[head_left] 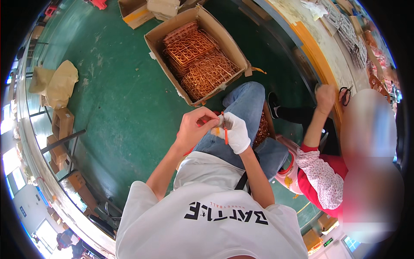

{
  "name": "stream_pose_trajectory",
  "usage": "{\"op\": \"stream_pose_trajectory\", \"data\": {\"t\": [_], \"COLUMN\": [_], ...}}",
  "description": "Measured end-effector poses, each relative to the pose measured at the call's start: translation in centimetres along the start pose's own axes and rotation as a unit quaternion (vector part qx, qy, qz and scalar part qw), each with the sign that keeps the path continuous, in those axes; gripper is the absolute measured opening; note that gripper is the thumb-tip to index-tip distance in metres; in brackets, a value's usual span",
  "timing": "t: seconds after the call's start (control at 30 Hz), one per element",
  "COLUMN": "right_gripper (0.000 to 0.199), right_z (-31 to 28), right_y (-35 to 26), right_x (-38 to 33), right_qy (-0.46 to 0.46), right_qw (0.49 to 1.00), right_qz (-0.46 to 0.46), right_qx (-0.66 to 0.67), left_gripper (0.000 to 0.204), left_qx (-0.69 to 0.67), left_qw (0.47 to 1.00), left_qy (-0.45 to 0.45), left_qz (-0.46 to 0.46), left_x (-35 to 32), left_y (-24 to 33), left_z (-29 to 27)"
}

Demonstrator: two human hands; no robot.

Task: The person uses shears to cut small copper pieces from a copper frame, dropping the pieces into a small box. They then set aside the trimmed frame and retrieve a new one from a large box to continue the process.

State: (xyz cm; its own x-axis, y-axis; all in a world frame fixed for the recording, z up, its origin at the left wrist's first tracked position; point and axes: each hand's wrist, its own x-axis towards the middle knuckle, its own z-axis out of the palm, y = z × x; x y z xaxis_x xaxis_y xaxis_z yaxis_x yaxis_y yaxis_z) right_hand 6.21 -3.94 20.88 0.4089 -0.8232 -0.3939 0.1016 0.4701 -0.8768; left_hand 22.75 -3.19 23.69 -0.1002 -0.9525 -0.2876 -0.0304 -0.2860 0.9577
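My left hand (195, 127) is bare, its thumb and fingers pinched together over my lap. What it holds, if anything, is too small to make out; a bit of red shows between the fingers. My right hand (237, 134), in a white glove, is curled closed right beside it, the fingertips nearly meeting. Out of the gloved hand sticks a thin orange-red piece (226, 135), mostly hidden by the fingers. Beyond my knees, a large open cardboard box (154, 45) holds stacked copper-coloured wire frames (192, 47).
Copper-coloured small pieces (261, 131) lie in a container beside my right leg. At the right, a co-worker's arm (317, 125) rests by a worktable edge (317, 52), near dark-handled scissors (345, 95). Cardboard boxes (63, 123) stand along the left.
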Motion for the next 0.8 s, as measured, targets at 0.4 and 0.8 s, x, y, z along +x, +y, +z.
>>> {"op": "stream_pose_trajectory", "data": {"t": [0.4, 0.8], "right_gripper": [0.035, 0.016], "right_z": [0.8, 2.7], "right_y": [0.0, 0.6], "right_x": [-0.2, -1.1], "right_qy": [0.025, 0.0], "right_qw": [0.999, 0.999], "right_qz": [0.005, 0.035], "right_qx": [-0.028, 0.015], "left_gripper": [0.007, 0.001], "left_qx": [0.01, -0.135], "left_qw": [0.998, 0.991], "left_qy": [0.062, -0.005], "left_qz": [0.027, -0.005], "left_x": [-0.6, -2.7], "left_y": [-1.6, -1.8], "left_z": [0.6, -1.3]}}
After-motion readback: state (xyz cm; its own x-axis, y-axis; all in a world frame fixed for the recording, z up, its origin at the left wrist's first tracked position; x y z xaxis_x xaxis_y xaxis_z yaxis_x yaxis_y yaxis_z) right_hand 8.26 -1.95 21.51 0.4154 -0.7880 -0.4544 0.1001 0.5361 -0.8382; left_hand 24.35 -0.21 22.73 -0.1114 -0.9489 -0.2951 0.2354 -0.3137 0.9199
